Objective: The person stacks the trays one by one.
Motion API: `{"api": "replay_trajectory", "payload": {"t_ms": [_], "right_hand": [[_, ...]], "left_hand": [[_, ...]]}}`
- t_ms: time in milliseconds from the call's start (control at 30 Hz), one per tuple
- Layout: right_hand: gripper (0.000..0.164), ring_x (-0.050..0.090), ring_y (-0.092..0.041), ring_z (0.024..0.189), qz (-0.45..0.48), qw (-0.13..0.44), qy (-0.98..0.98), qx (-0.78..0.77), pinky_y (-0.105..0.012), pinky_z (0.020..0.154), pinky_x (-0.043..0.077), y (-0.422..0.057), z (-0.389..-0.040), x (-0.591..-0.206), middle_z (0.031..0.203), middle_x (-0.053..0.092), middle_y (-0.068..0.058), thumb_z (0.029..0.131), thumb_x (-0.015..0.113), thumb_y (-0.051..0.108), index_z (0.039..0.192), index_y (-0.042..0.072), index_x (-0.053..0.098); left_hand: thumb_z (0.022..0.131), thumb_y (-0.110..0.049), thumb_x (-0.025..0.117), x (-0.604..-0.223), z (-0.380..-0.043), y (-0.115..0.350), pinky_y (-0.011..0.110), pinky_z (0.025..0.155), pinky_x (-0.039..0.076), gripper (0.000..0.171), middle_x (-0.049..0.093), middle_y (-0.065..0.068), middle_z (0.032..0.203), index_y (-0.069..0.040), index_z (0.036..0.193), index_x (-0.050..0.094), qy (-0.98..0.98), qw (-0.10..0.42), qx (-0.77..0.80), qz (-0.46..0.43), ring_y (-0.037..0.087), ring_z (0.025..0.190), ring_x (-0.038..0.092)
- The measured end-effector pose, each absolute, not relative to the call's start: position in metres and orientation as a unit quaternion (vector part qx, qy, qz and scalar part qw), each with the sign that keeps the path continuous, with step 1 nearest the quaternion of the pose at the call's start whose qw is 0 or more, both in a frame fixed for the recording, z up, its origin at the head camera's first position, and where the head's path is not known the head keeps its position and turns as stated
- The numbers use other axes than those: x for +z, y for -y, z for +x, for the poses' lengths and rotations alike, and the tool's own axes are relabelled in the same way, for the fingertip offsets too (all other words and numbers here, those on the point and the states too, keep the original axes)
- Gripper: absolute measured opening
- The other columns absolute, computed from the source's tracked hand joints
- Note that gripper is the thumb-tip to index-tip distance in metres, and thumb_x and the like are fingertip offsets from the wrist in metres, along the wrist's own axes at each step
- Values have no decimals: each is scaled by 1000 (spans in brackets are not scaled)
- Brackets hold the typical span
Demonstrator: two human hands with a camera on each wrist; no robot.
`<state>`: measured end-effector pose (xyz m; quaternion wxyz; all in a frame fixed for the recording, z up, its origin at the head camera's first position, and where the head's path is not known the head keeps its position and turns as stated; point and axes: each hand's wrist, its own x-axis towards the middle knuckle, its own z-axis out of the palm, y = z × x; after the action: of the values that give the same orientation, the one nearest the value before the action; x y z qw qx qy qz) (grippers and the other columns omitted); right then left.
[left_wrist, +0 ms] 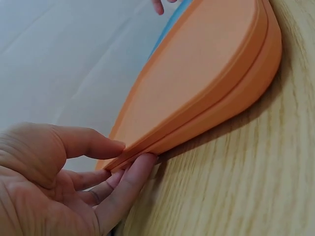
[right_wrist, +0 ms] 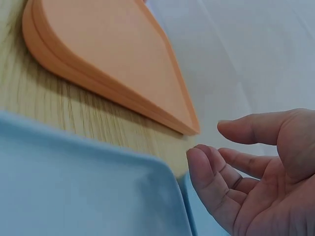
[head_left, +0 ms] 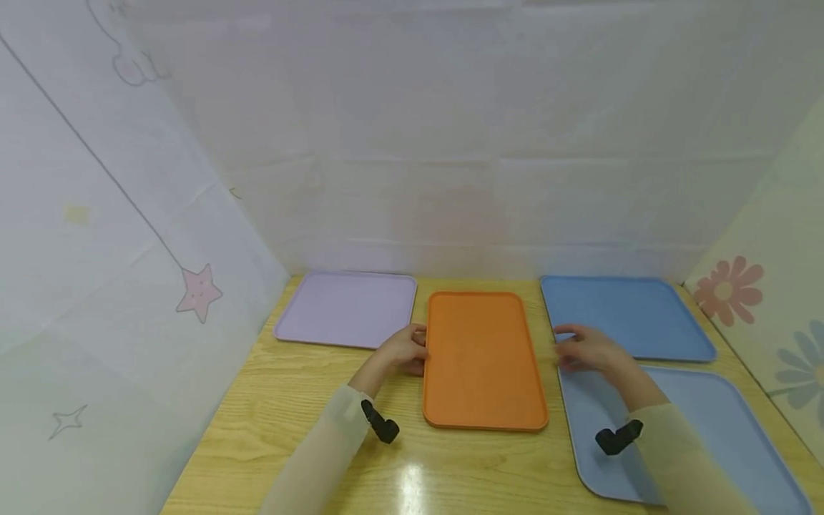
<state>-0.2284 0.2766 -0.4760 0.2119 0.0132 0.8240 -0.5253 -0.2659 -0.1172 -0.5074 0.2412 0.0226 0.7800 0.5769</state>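
Pale sleeves [head_left: 322,458] show nearest the camera, over a wooden table [head_left: 238,443] that spreads below all the fingers. On the near side of the right fingers lies a light blue tray [head_left: 708,408]; on their far side, a darker blue tray [head_left: 624,315]. A lilac tray [head_left: 347,304] sits just beyond the left fingers. Stacked orange trays [head_left: 483,357] lie between both hands. The left hand [head_left: 404,350] pinches their edge; the right hand [head_left: 591,352] holds nothing, thumb and fingers apart.
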Motion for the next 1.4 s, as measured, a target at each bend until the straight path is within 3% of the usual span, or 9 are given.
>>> {"api": "replay_trajectory", "payload": {"t_ms": [167, 500, 700, 900, 1067, 1300, 1400], "right_hand": [[65, 65, -28, 97, 7, 206, -829, -520, -41, 84, 61, -302, -213, -465, 125, 58, -31, 100, 61, 13, 151, -11, 29], [69, 67, -30, 102, 10, 197, -848, -491, -40, 84, 61, -366, -187, -466, 123, 60, -27, 102, 61, 20, 151, -12, 26], [71, 67, -29, 105, 11, 203, -852, -481, -39, 85, 61, -400, -172, -463, 134, 53, -33, 103, 59, 25, 151, -14, 23], [73, 68, -23, 101, 29, 210, -857, -470, -37, 84, 61, -428, -159, -462, 128, 59, -26, 104, 58, 27, 150, -17, 21], [76, 67, -22, 103, 38, 220, -859, -460, -37, 85, 60, -449, -150, -465, 135, 50, -35, 106, 54, 30, 150, -18, 16], [82, 67, -29, 106, 68, 237, -862, -443, -41, 87, 60, -478, -137, -474, 141, 41, -43, 107, 49, 37, 150, -20, 9], [86, 67, -31, 108, 88, 250, -854, -448, -42, 88, 60, -490, -132, -477, 138, 46, -42, 107, 49, 39, 150, -20, 4]], "left_hand": [[86, 14, 62, -509, -263, 120, 50, 78, 62, 79, 51, 23, 131, 0, 156, 29, -739, 259, 622, 3, 33, 95, 68], [82, 10, 65, -513, -256, 125, 51, 80, 61, 85, 43, 23, 143, -6, 158, 29, -734, 265, 625, -2, 32, 101, 64], [82, 11, 64, -513, -255, 129, 53, 81, 61, 85, 43, 24, 141, -5, 157, 30, -733, 259, 629, -2, 32, 100, 64], [83, 12, 63, -512, -254, 130, 50, 78, 62, 82, 45, 23, 139, -5, 157, 30, -734, 256, 629, -1, 32, 99, 64], [84, 12, 64, -513, -253, 131, 49, 78, 62, 82, 45, 22, 139, -6, 157, 31, -736, 257, 627, -5, 30, 99, 63], [83, 13, 64, -513, -251, 130, 51, 78, 62, 83, 45, 23, 138, -4, 157, 30, -738, 255, 625, -4, 30, 100, 62], [82, 14, 64, -513, -250, 131, 52, 77, 62, 84, 45, 23, 138, -3, 157, 29, -736, 253, 628, -7, 30, 100, 62]]}}
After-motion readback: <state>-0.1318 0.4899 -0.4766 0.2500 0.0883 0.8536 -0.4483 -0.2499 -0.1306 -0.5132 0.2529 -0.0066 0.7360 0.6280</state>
